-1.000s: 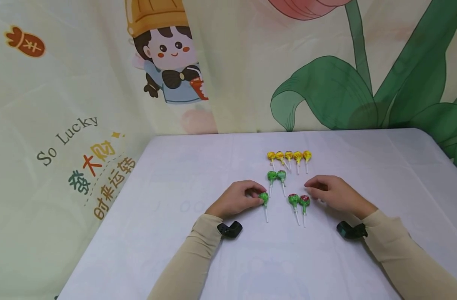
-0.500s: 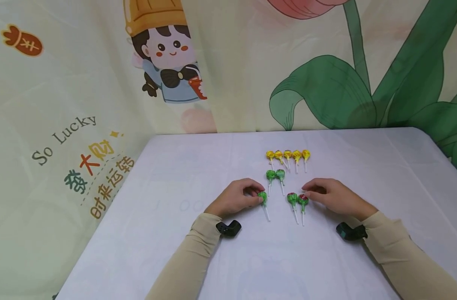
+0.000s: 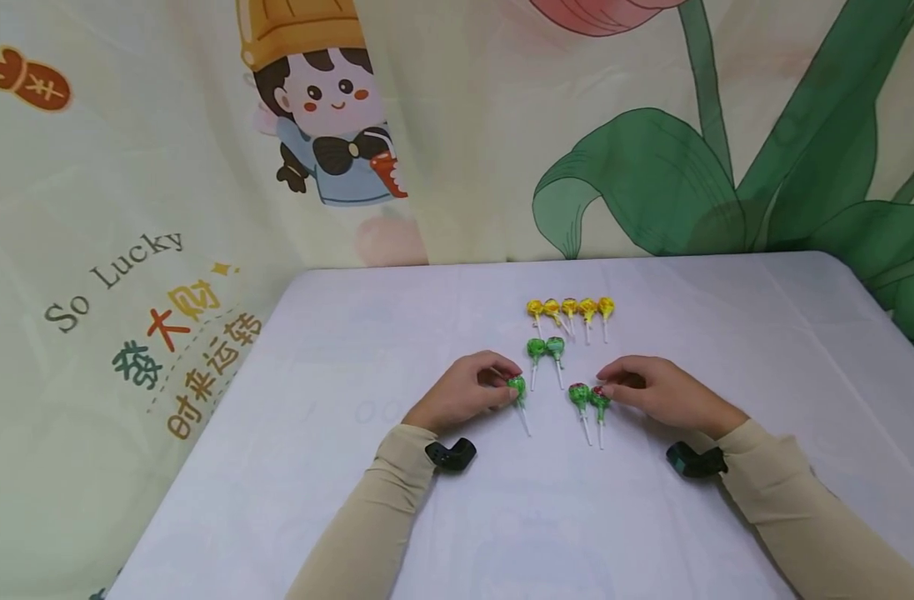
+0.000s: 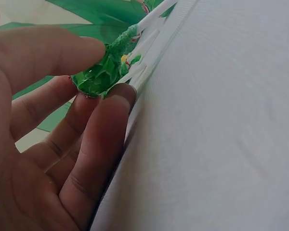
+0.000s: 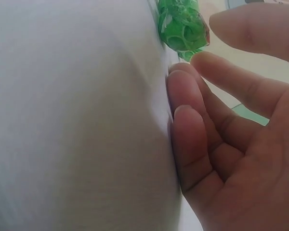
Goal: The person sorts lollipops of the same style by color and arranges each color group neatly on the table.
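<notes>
My left hand (image 3: 466,392) pinches the wrapped head of a green lollipop (image 3: 518,387) between thumb and fingers, its white stick slanting toward me. In the left wrist view, the green wrapper (image 4: 97,74) shows between the fingertips, low over the table. My right hand (image 3: 670,393) is at the right side of a green lollipop with a red top (image 3: 599,399). The right wrist view shows its thumb and forefinger parted right by the green wrapper (image 5: 183,30), not closed round it. Another green and red lollipop (image 3: 580,397) lies just left of that one.
Two green lollipops (image 3: 555,347) lie side by side farther back, between the hands. Behind them, several yellow lollipops (image 3: 570,307) form a row with sticks toward me. The white-covered table (image 3: 397,317) ends at a printed backdrop (image 3: 471,167).
My right hand has moved left and in to the red-topped lollipop. The left hand keeps its pinch while its lollipop's stick has tilted. The head view has shifted slightly.
</notes>
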A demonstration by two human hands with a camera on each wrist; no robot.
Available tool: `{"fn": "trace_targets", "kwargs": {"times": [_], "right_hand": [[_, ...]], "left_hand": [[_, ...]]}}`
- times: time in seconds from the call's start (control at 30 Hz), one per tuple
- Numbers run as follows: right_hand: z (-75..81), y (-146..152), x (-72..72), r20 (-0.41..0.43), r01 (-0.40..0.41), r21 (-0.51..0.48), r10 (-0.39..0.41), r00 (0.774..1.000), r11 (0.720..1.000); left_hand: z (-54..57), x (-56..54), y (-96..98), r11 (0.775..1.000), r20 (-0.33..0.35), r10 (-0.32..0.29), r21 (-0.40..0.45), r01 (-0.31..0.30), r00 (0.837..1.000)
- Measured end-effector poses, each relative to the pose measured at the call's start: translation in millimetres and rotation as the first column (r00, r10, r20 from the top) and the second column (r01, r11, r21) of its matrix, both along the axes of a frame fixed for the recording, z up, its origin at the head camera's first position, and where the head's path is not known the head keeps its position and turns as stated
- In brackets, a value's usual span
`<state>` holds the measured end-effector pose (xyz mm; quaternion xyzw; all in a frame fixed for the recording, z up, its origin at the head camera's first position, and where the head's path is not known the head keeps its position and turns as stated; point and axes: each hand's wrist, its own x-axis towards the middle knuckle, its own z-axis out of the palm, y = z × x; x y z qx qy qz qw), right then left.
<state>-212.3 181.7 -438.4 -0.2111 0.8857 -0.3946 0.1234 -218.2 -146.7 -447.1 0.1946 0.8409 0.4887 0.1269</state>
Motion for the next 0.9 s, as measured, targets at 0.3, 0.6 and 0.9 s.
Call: {"fn": "trace_targets", "kwargs": {"times": [0.3,0.6,0.9], "right_hand": [[-3.1,-0.4,0.0,-0.027,-0.008,0.002,0.008,1.000,1.000],[-3.2,-2.1,0.8,-0.040,-0.003,0.002,0.003,0.999,1.000],[-3.6,-2.6,1.5,-0.030,0.013,-0.003,-0.014,0.999,1.000]], "left_hand": [[-2.8,-3.1,-1.4,0.998,-0.015,0.039,0.059,-0.038,0.999],[-4.6,-4.2,-2.0,0.995,-0.022,0.041,0.090,-0.039,0.999],[-3.4,-5.0,-1.6,0.990,-0.038,0.027,0.136,-0.022,0.999]]}}
